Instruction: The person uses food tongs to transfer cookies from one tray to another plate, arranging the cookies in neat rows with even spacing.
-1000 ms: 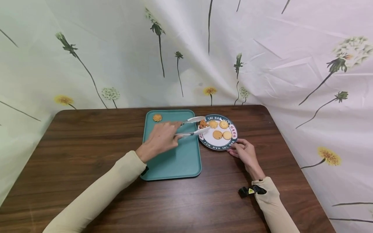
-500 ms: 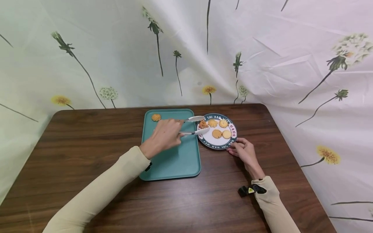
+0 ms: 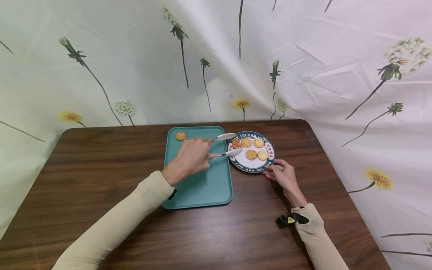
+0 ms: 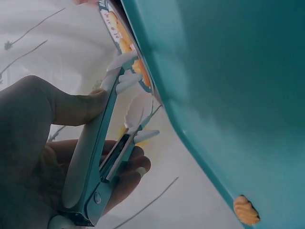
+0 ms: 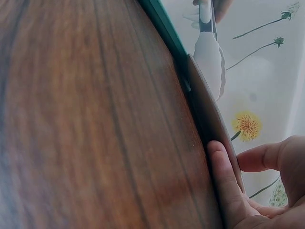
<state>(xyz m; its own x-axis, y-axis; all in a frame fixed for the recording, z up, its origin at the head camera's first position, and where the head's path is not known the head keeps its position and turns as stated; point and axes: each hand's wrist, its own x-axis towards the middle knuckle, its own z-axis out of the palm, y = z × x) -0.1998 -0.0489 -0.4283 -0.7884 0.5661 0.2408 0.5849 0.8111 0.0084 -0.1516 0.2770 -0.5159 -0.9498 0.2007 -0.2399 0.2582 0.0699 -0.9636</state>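
Note:
My left hand [image 3: 192,155] grips a pair of tongs [image 4: 90,143] above the teal tray [image 3: 199,187]. The tongs' two white tips stand apart over the plate's left edge. Between them lies a brown pretzel-shaped cookie [image 3: 237,143], and I cannot tell if either tip touches it. With thumb and fingers my right hand [image 3: 283,176] pinches the near right rim of the round plate [image 3: 249,170], thumb above and a finger beneath in the right wrist view. Several other cookies sit on this plate, among them a flower-shaped one [image 3: 246,142] and a round brown one [image 3: 251,155].
A swirled cookie [image 3: 180,136] lies at the tray's far left corner. Tray and plate stand side by side on the dark wooden table [image 3: 209,240], close to its back edge. A flower-printed cloth [image 3: 145,67] hangs right behind.
The left hand has shifted slightly right along with the tongs. The pretzel-shaped cookie now sits a little further onto the plate, clear of the far tip. The right hand keeps its place at the rim.

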